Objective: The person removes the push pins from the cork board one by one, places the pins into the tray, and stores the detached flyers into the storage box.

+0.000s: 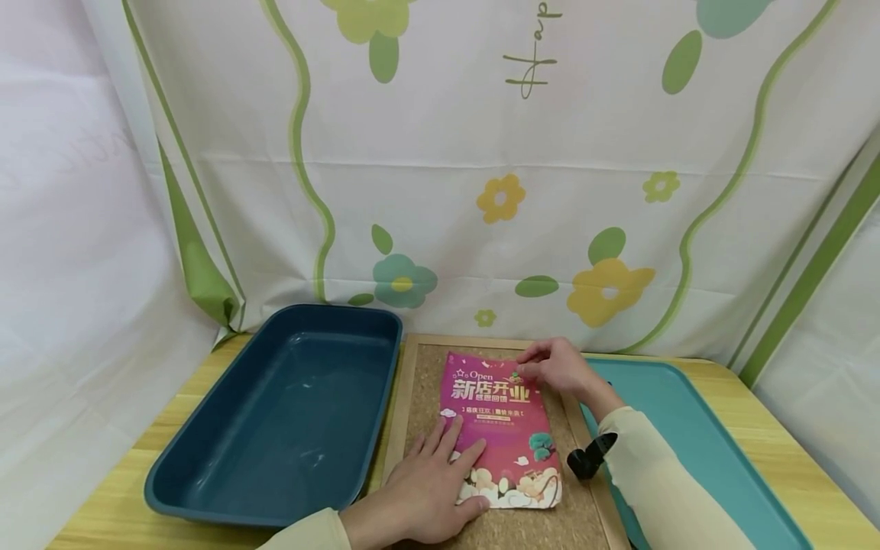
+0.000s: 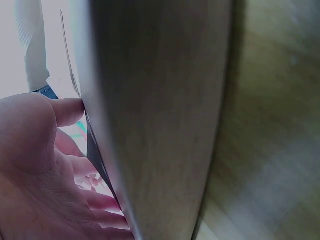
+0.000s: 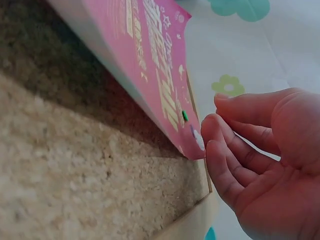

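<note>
A pink and purple flyer with gold lettering lies on a wood-framed cork board. Across its lower left edge my left hand rests with fingers spread, pressing the paper. The palm side of that hand shows in the left wrist view, beside a blurred brown edge. My right hand is at the flyer's top right corner, fingers loosely bent. In the right wrist view the fingertips are right at that corner, thumb and forefinger slightly apart. A small green spot shows close to the corner; the flyer's edge stands off the cork.
A deep dark blue tray stands left of the board on the wood-grain table. To the right lies a flat teal tray, partly under the right forearm. A flower-printed white curtain hangs behind.
</note>
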### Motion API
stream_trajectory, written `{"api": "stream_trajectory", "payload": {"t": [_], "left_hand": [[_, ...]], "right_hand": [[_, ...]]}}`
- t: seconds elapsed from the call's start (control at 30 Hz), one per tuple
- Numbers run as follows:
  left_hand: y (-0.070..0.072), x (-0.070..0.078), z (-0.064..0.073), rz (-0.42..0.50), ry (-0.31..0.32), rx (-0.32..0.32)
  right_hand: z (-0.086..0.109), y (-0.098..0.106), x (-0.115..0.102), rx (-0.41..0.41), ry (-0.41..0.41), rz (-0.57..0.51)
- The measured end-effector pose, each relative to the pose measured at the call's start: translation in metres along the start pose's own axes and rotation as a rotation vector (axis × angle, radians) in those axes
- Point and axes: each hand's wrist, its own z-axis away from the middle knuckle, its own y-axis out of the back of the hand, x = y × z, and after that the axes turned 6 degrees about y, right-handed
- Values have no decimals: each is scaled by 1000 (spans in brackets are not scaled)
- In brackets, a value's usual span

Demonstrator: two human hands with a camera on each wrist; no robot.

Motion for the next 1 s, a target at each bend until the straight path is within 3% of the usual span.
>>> {"api": "stream_trajectory", "payload": {"t": [0.7,1.0], "left_hand": [[0,1,-1,-4,4,-5],[0,1,-1,0,6,-7]], "right_hand": [[-10,-8,0,-15,-79,72],[-15,-9,-3,-47,-90,194]]}}
